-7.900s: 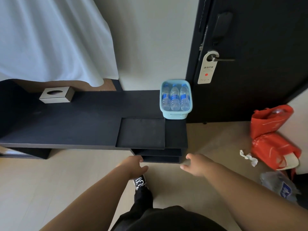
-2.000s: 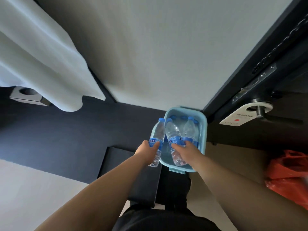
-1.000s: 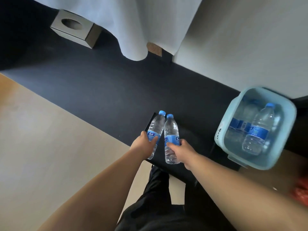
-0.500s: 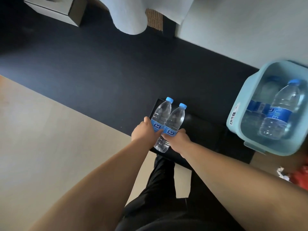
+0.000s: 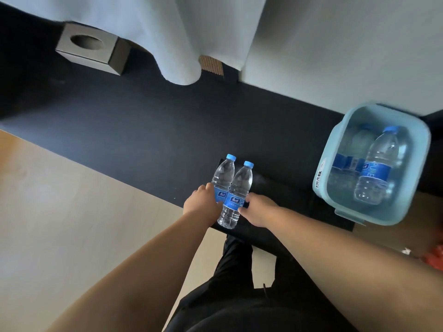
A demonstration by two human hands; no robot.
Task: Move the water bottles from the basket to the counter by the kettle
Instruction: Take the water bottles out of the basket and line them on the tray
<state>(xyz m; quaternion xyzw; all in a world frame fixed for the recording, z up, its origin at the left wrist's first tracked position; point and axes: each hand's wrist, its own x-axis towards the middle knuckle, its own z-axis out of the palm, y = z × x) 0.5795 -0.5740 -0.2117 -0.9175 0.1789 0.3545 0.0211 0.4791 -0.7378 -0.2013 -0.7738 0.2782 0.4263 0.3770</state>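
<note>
Two clear water bottles with blue caps and blue labels stand side by side on the black counter (image 5: 148, 130), near its front edge by a shallow black tray (image 5: 282, 197). My left hand (image 5: 202, 203) grips the left bottle (image 5: 224, 177) at its label. My right hand (image 5: 257, 209) touches the right bottle (image 5: 238, 195) at its lower half, fingers loosely around it. The light blue basket (image 5: 322, 168) sits at the counter's right end with one bottle (image 5: 377, 168) inside plainly seen and another behind it, blurred. No kettle is in view.
A grey tissue box (image 5: 90, 50) stands at the back left of the counter. A white curtain (image 5: 167, 32) hangs down over the counter's back edge. Pale wooden floor (image 5: 60, 224) lies to the left, and a red bag (image 5: 435, 257) shows at the right edge.
Both bottles left the basket and came to the counter's front edge, where they now stand upright together. My right hand's grip has loosened a little on its bottle.
</note>
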